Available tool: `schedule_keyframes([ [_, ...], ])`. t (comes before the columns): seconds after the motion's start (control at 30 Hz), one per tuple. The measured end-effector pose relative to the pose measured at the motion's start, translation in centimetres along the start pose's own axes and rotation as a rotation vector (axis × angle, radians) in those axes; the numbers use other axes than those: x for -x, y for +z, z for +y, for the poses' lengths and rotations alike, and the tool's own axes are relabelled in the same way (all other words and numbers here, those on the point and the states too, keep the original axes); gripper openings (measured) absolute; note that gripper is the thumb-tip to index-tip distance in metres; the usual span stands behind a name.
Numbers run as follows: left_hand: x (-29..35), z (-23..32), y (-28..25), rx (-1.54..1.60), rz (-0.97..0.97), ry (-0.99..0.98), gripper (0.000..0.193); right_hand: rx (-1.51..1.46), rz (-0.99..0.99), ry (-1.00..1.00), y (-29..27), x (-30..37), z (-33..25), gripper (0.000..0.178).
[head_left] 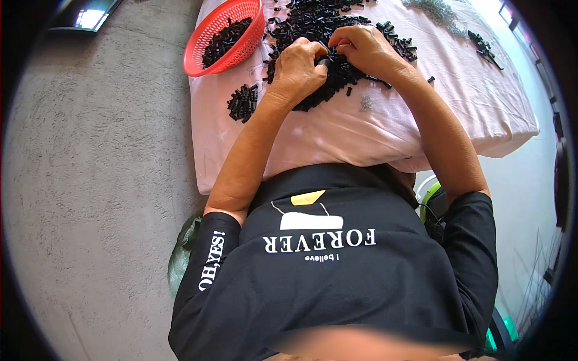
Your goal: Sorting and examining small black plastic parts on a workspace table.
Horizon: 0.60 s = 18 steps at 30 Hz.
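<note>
A heap of small black cylindrical pieces (325, 93) lies on the pink cloth in front of me, and both hands are over it. My left hand (298, 69) is closed with thumb and fingers around a black cylindrical piece (326, 61). Close beside it, my right hand (366, 51) has its fingertips pinched together; whatever they hold is too small or hidden to make out. Left of my left wrist sits a smaller, separate cluster of the same black pieces (242, 103).
A red plastic basket (256, 39) with black pieces inside stands at the table's left edge. The pink cloth (361, 141) covers the table. Toward the far right lie a pile of thin silvery bits (436, 13) and a few black pieces (483, 48). A translucent bag (180, 259) is on the floor.
</note>
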<state>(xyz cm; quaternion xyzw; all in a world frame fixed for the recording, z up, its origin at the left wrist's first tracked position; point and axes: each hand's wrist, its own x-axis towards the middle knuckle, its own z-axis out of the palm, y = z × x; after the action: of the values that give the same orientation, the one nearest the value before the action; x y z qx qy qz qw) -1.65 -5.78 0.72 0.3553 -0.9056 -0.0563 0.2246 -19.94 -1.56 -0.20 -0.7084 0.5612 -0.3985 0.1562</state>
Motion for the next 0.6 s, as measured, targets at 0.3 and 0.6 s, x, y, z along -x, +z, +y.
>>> schedule_keyframes([
  [0.3,-0.3,-0.2,0.2,0.037,0.003,0.029,0.013,0.002,0.065,-0.043,0.2,-0.1,0.7,0.018],
  [0.6,0.9,0.3,-1.5,0.193,0.085,-0.001,0.013,-0.51,-0.229,0.198,-0.1,-0.5,0.3,0.015],
])
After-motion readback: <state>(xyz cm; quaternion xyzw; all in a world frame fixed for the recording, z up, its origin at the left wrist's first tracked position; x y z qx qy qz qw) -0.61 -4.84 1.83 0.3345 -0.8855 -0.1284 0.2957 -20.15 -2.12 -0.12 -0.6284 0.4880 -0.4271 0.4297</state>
